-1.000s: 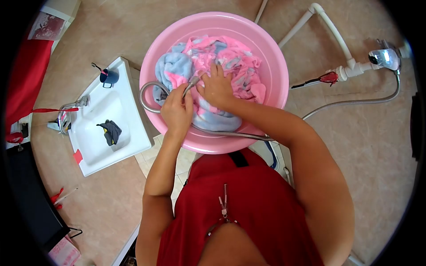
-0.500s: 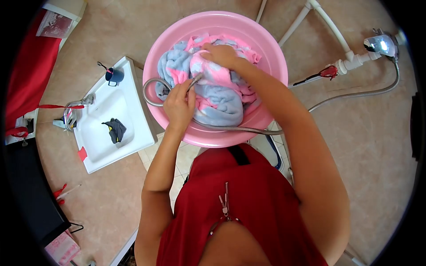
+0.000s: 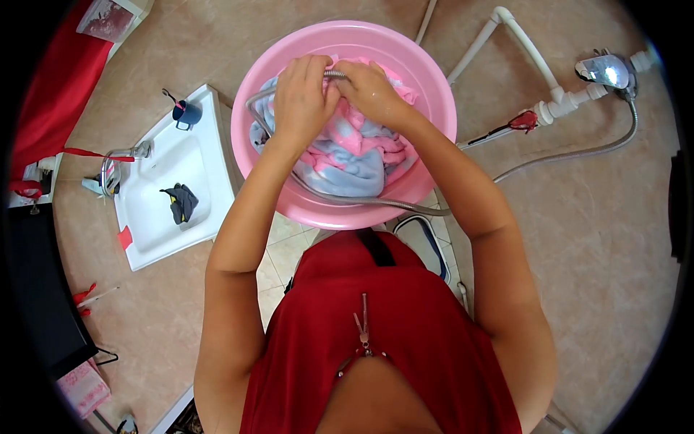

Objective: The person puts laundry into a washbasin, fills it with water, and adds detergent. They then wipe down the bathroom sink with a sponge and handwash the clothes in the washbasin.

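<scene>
A pink plastic basin [image 3: 426, 170] holds a bunched, fluffy pink-and-blue blanket [image 3: 347, 173]. My left hand [image 3: 307, 98] is closed around the end of a flexible metal shower hose [image 3: 336, 74], over the far left of the blanket. Close beside it, my right hand [image 3: 372, 94] has its fingers curled down at the blanket's far edge, near the hose end; the fingertips are partly hidden. The hose loops inside the basin at left, crosses its near side and leaves to the right.
A white sink [image 3: 148, 231] at left has a dark cloth [image 3: 181, 202] in it and a blue mug [image 3: 186, 114] on its rim. At right are white pipes [image 3: 531, 50] and a chrome shower mixer [image 3: 607, 72]. A stool-like item [image 3: 423, 246] shows below the basin.
My left hand, with the hose, has moved away from me across the blanket to beside my right hand. The right hand has shifted slightly, and the view has moved a little.
</scene>
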`<action>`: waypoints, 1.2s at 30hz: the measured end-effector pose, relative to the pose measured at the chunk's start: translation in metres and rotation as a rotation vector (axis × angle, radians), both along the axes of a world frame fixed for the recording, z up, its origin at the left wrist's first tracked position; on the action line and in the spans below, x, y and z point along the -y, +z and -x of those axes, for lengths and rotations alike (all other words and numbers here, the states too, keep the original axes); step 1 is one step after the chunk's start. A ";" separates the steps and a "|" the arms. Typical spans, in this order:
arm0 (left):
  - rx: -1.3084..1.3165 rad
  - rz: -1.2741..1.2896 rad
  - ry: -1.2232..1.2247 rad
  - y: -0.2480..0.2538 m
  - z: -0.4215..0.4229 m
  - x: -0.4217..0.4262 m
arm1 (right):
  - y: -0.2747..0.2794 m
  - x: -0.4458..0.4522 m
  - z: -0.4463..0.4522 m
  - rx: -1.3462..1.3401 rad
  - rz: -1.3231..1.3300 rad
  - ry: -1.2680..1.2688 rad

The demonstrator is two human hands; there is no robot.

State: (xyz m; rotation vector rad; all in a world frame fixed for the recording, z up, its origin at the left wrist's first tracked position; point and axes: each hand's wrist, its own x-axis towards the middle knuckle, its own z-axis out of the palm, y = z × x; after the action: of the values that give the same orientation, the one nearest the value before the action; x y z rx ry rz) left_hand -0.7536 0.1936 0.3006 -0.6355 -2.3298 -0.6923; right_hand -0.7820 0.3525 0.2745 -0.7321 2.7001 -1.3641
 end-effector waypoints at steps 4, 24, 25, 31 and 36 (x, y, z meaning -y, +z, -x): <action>-0.031 0.021 -0.037 -0.020 -0.021 -0.011 | -0.002 -0.027 0.004 0.157 0.389 -0.075; 0.276 0.255 -0.077 -0.082 -0.039 -0.018 | -0.008 -0.040 0.001 0.375 1.045 -0.033; 0.336 0.283 -0.055 -0.075 -0.049 -0.004 | -0.010 -0.043 0.001 0.376 1.059 -0.050; 0.455 0.375 -0.200 -0.100 -0.056 -0.011 | -0.029 -0.033 0.008 0.479 1.182 -0.023; 0.792 0.404 -0.068 -0.118 -0.006 -0.040 | -0.046 -0.021 0.014 0.518 1.242 -0.023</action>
State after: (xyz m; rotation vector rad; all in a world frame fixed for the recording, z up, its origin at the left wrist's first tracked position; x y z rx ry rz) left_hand -0.7478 0.2335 0.1827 -0.6991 -3.2485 -0.5654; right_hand -0.7955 0.3739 0.2281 -0.2325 1.2722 -2.6875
